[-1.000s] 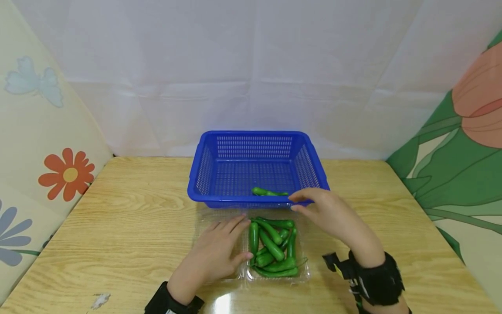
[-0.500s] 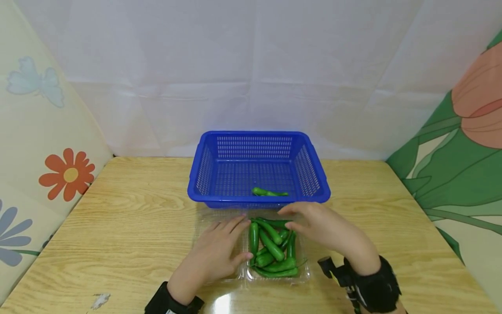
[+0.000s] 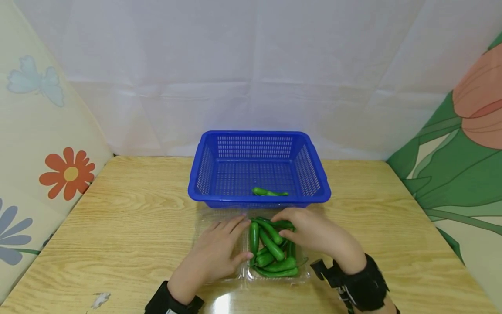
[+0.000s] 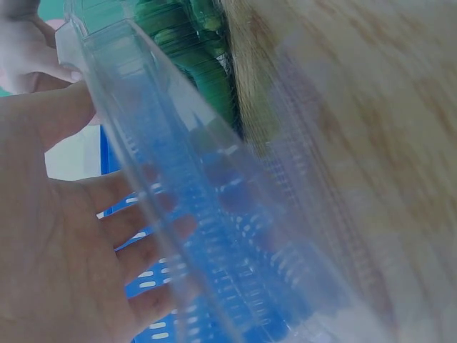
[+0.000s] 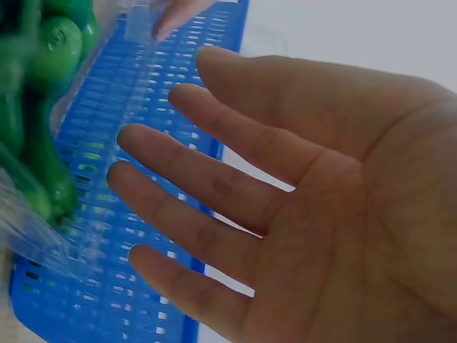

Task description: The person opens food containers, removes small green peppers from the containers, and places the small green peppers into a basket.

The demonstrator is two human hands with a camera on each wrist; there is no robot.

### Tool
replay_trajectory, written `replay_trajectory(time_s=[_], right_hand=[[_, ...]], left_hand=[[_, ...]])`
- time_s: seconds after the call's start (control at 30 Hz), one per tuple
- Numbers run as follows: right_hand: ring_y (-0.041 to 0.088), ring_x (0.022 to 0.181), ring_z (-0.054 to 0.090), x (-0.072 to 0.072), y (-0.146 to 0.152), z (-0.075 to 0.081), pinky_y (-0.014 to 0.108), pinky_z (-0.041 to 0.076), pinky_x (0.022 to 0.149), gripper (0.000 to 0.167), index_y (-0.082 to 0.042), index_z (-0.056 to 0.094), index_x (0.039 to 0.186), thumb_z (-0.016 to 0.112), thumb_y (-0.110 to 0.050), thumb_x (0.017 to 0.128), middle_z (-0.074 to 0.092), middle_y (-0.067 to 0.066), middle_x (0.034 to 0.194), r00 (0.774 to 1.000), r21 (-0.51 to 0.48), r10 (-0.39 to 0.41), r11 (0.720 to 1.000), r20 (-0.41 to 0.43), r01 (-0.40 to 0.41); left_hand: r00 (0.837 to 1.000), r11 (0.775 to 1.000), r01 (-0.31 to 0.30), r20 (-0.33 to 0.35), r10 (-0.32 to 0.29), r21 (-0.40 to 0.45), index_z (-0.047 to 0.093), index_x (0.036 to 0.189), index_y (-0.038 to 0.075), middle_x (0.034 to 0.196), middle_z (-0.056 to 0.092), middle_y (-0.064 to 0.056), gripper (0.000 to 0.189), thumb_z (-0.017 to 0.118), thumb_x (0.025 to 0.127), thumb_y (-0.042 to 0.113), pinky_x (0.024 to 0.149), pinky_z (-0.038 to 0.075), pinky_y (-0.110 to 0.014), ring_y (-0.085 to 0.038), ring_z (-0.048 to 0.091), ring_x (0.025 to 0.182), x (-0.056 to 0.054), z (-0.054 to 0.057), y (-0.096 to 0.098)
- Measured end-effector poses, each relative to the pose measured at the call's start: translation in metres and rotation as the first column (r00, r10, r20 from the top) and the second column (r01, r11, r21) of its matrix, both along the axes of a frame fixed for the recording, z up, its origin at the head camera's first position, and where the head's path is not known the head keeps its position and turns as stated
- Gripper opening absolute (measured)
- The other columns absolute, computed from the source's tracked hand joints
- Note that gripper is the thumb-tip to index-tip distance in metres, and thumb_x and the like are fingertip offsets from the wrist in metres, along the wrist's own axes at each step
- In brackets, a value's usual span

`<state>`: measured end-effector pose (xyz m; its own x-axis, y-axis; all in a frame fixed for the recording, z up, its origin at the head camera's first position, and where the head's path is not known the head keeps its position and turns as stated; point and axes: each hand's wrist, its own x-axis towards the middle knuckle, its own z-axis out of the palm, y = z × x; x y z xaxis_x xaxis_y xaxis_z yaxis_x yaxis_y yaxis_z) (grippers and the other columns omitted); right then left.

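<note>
Green peppers [image 3: 271, 245], apparently whole, lie heaped in a clear container [image 3: 303, 274].

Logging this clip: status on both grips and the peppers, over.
Left grip at clear box, fingers extended. Right grip over green peppers, holding nothing. At least one pepper in blue basket. No obstruction seen.

Showing green on peppers [image 3: 272, 245], latticed blue on a basket [image 3: 259, 199], and yellowish wood grain across the table [image 3: 149, 196].
</note>
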<state>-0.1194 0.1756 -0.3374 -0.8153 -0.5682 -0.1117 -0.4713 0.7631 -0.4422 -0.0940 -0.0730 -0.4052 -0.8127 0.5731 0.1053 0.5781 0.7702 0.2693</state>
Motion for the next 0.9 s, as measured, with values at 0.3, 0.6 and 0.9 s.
replay_trajectory(time_s=[0.3,0.6,0.9], right_hand=[[0.033,0.116,0.06,-0.0032,-0.0038,-0.0057,0.048,0.051,0.097,0.034,-0.003,0.066,0.124,0.072,-0.007,0.09,0.065,0.013,0.123,0.998,0.02,-0.032,0.999,0.055,0.031],[0.033,0.115,0.061,-0.0055,-0.0024,-0.0087,0.049,0.05,0.097,0.034,-0.002,0.066,0.123,0.072,-0.008,0.09,0.066,0.012,0.122,0.998,0.015,-0.025,1.0,0.055,0.024],[0.033,0.115,0.061,-0.0068,-0.003,-0.0107,0.049,0.051,0.097,0.034,-0.001,0.065,0.123,0.072,-0.008,0.09,0.066,0.013,0.122,0.997,0.027,-0.046,0.999,0.068,0.044]], left_hand=[[1.0,1.0,0.004,-0.024,-0.004,-0.005,0.043,0.149,0.011,0.154,0.041,-0.007,0.072,0.06,0.094,0.054,0.112,0.036,-0.05,-0.027,0.04,0.139,0.0004,-0.0007,-0.0004],[1.0,1.0,0.001,-0.029,-0.002,-0.012,0.043,0.149,0.012,0.154,0.04,-0.007,0.072,0.059,0.094,0.055,0.112,0.036,-0.049,-0.027,0.04,0.139,0.0002,-0.0011,0.0],[1.0,1.0,0.003,-0.023,-0.003,-0.002,0.043,0.149,0.011,0.154,0.04,-0.007,0.073,0.06,0.093,0.055,0.112,0.035,-0.05,-0.027,0.04,0.139,0.0003,-0.0011,-0.0003]])
